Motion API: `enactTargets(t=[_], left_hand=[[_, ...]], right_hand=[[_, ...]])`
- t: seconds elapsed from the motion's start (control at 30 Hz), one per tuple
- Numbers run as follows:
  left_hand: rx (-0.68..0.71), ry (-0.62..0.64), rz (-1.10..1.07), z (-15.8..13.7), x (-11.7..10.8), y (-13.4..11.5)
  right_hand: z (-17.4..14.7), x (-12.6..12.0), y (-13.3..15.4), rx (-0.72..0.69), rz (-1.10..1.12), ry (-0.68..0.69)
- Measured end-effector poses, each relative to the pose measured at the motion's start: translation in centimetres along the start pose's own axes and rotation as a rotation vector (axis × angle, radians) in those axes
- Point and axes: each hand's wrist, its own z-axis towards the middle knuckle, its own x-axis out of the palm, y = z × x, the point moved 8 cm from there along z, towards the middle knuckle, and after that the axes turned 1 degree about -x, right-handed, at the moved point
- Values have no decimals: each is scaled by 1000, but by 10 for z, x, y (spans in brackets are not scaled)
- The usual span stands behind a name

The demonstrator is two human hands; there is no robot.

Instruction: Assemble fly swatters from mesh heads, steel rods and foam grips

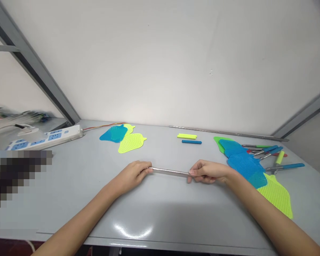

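Nearest, toward the front of the grey table (160,215): a bright curve of glare. Just beyond, held roughly level between left hand (135,174) and right hand (206,171): a slim metal rod (170,171). Left grip closed round one end, thumb against fingers; right grip pinched on the other end, remaining fingers loosely curled. Cannot tell whether quite clear of the tabletop. No head or handle on the visible stretch; both ends hidden in the fingers. Judging by that, early days for this piece. Off to the right, beside and beyond the right forearm, in an overlapping heap: yellow swatter (278,193), blue swatters (244,165), green swatter (218,145), several apparently complete with rods and coloured handles. Would log those as done; too tangled to tally. Farther off at left, loose and without rods: blue head (113,134), partly overlapping, and yellow heads (132,143). Past the middle, lying near one another: blue handle (192,142), then yellow handles (187,136). Would log all these loose parts as left to do. Far left: white power strip (66,133). Farthest, along the foot of the pale wall (160,71): long thin rods (229,133).
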Motion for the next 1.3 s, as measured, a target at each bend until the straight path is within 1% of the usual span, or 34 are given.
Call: enactTargets(t=[0.2, 0.37, 0.53, 0.8, 1.03, 1.3], left_hand=[[4, 11, 3, -1, 4, -7], [14, 45, -9, -2, 9, -16], [7, 80, -18, -3, 14, -21], [14, 76, 28, -3, 18, -26], [7, 68, 10, 0, 16, -29], [-15, 63, -52, 2, 1, -26]], right_hand=[[4, 9, 0, -26, 29, -4], [7, 17, -3, 5, 58, 29], [8, 19, -2, 8, 39, 25], [9, 24, -2, 9, 5, -3], [9, 25, 0, -2, 41, -2], [9, 27, 4, 2, 109, 36]])
